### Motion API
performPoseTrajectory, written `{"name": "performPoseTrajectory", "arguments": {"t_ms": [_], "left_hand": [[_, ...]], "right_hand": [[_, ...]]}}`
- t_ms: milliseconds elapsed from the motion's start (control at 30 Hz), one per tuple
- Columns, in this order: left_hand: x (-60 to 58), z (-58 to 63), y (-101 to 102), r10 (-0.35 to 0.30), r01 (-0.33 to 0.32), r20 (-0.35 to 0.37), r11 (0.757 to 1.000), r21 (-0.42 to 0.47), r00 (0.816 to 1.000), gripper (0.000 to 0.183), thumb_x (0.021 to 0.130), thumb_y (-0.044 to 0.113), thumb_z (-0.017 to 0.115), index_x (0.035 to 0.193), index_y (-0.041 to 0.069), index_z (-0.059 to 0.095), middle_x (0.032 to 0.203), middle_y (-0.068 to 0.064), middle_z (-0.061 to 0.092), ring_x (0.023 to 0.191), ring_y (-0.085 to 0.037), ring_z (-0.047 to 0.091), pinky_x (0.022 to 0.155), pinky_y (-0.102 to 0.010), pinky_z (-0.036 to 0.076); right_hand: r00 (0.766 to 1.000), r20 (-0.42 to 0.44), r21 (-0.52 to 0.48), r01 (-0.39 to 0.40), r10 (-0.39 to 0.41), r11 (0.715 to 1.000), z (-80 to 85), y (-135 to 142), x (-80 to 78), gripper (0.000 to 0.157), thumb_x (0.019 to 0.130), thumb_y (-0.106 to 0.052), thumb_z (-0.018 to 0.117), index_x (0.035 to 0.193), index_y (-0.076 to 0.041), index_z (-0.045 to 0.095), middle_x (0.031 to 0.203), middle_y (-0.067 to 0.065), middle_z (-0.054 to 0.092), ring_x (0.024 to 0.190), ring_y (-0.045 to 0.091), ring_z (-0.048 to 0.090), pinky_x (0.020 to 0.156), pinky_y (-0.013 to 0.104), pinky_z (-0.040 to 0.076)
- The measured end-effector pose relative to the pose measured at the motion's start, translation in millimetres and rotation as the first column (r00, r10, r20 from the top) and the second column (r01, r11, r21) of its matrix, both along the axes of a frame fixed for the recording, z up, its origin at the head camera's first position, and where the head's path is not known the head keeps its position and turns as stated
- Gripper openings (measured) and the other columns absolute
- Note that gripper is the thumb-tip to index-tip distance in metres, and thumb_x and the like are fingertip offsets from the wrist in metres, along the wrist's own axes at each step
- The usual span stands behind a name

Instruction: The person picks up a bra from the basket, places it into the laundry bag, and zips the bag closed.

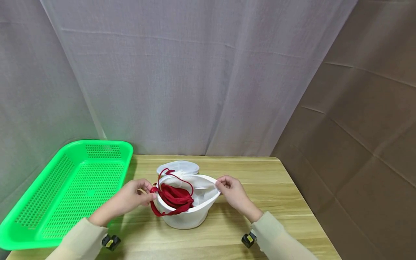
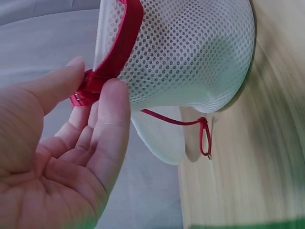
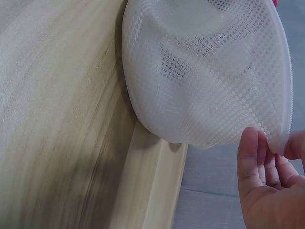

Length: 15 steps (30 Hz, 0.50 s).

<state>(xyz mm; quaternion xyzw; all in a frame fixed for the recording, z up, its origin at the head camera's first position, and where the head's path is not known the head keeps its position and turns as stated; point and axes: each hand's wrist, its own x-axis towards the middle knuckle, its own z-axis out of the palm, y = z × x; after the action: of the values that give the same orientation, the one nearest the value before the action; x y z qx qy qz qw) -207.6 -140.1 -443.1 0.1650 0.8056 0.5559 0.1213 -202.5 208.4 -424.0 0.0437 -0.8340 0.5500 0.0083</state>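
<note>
A white mesh laundry bag point(image 1: 185, 221) stands on the table with its round zip-edged mouth spread. Inside it lies a bunched red cloth item point(image 1: 175, 196) with thin straps, one strap hanging over the near rim. My left hand point(image 1: 131, 196) pinches a bundle of red strap point(image 2: 90, 88) at the bag's left rim, between thumb and fingers. On the opposite side, my right hand point(image 1: 234, 194) pinches the rim and pulls it into a point. Behind the mouth, the bag's white lid point(image 1: 178, 167) is folded back. A thin red cord point(image 2: 174, 120) trails over it.
To the left stands a large green perforated basket point(image 1: 128, 169), close to the left forearm. The wooden table point(image 1: 260, 177) ends at a grey cloth wall point(image 1: 182, 90) behind and a brown one point(image 1: 364, 137) at right.
</note>
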Motion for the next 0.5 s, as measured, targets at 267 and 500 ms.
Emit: {"name": "performPoseTrajectory", "arguments": {"t_ms": [267,500], "left_hand": [[0.7,11.3,6,0.017,-0.020,0.030,0.997,0.078,0.999,0.033,0.087,0.026,0.073,0.101,-0.001,0.059,0.092,-0.015,0.060,0.073,-0.027,0.069,0.070,-0.035,0.057],[-4.7,20.8,19,-0.021,-0.013,0.120,0.960,0.278,0.992,0.035,0.090,0.020,0.070,0.107,-0.007,0.055,0.103,-0.020,0.060,0.085,-0.032,0.068,0.078,-0.041,0.055]], "right_hand": [[1.000,-0.011,0.009,-0.011,0.011,1.000,0.8,0,0.2,0.011,0.093,-0.002,0.060,0.097,0.008,0.064,0.087,0.021,0.063,0.075,0.026,0.060,0.063,0.024,0.053],[1.000,-0.011,0.015,-0.018,0.018,1.000,2.0,0,1.6,0.010,0.093,-0.002,0.060,0.096,0.007,0.064,0.085,0.018,0.063,0.074,0.025,0.060,0.064,0.025,0.053]]}}
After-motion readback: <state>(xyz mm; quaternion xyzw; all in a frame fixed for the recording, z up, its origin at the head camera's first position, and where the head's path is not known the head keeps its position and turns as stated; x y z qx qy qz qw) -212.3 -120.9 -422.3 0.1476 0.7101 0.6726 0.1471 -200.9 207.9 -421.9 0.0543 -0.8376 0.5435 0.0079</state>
